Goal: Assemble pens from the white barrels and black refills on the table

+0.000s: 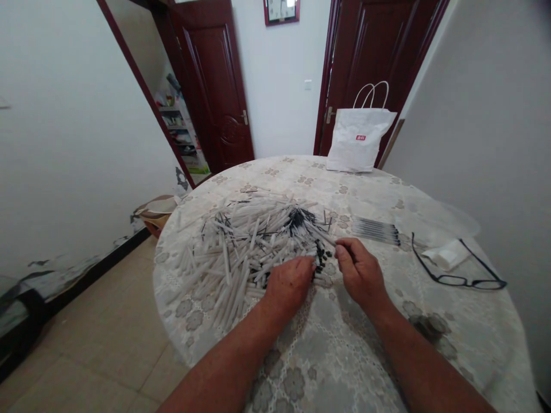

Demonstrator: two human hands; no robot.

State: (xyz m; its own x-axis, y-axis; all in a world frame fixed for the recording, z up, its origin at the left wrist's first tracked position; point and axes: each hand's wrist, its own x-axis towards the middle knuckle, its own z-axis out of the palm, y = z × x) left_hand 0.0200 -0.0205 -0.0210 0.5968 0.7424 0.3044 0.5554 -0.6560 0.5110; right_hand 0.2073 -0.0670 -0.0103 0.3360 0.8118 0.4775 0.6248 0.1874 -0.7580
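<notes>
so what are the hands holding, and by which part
Right hand: a slim, whitish, plastic-looking tube, apparently by its near end. Left hand: cannot be told.

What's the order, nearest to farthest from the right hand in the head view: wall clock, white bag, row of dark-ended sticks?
1. Row of dark-ended sticks: just beyond and right of the right hand.
2. White bag: at the table's far edge.
3. Wall clock: on the wall beyond the table.

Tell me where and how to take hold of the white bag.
Grip the white bag by both looped handles together, probably best from directly above: it stands upright near the far side of the table, and the handles rise above its top.
</notes>
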